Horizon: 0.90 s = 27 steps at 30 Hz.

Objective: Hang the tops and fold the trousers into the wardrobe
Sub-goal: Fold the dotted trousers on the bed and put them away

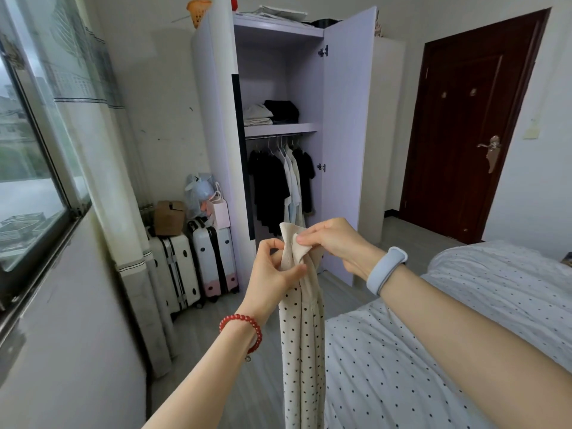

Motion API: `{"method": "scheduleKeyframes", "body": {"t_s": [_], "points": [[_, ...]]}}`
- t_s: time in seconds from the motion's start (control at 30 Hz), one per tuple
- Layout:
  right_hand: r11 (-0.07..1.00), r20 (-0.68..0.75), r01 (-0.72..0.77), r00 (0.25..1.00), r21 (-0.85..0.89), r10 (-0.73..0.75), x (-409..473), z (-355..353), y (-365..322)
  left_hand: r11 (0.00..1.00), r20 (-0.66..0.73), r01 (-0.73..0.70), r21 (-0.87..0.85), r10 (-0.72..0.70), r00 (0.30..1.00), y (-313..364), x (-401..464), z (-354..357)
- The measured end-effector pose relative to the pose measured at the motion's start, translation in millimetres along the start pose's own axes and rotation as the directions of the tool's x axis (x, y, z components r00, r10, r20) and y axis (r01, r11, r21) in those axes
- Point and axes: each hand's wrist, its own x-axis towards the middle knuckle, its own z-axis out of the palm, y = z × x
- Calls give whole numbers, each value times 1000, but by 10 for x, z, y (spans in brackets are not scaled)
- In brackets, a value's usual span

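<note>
Head view: beyond both grips stands the tall pale lilac wardrobe (343, 144), doors open, with dark and white tops on hangers (280, 178) and folded clothes on its shelf (270, 113). Between the grips hangs the cream garment with black polka dots (301, 351), its ribbed top edge raised. The left hand (272, 274) pinches that edge; just right of it, touching the same fabric, the right hand (334, 239) pinches it too.

Head-worn wide-angle view, facing forward and down.
It looks across the room toward the open wardrobe (278, 119), hands close below.
</note>
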Motion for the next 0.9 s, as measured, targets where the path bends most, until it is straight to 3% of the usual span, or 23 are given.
{"method": "scheduleKeyframes", "body": {"t_s": [0.1, 0.27, 0.37, 0.43, 0.5, 0.53, 0.63, 0.67, 0.77, 0.83, 0.9], "points": [[1000, 20, -2, 1000, -7, 2, -5, -4, -27, 1000, -90, -26, 3, 26, 996, -11, 21, 20], [999, 44, -37, 998, -26, 39, 7, -22, -25, 1000, -88, -16, -23, 14, 996, -28, 32, 33], [999, 88, 37, 995, 3, -37, -21, -44, 14, 1000, -149, -12, -28, 8, 989, -47, 55, -4], [989, -10, 145, 989, 37, -145, 10, -80, 114, 995, -166, 13, -102, -29, 986, -39, 88, -79], [975, -124, 218, 967, -34, -221, 58, -148, 261, 983, -166, 21, -182, -52, 985, 9, 132, -155], [977, -94, 205, 973, -50, -209, 64, -174, 332, 975, -160, 21, -220, -57, 986, 46, 151, -185], [996, 228, 13, 973, 83, -32, 45, -119, 479, 947, -118, 2, -321, -42, 992, 192, 219, -231], [993, 264, 1, 964, 119, -32, 67, -80, 506, 941, -106, -8, -339, -30, 994, 235, 242, -250], [970, 65, 183, 979, 159, -195, 158, 8, 409, 935, -96, -36, -352, 2, 995, 341, 292, -354], [945, -16, 325, 946, 40, -325, 199, 31, 250, 940, -118, -63, -336, 25, 993, 396, 320, -448], [866, -22, 474, 875, -158, -483, 211, 81, 51, 970, -186, -112, -216, 71, 980, 422, 358, -552]]}}
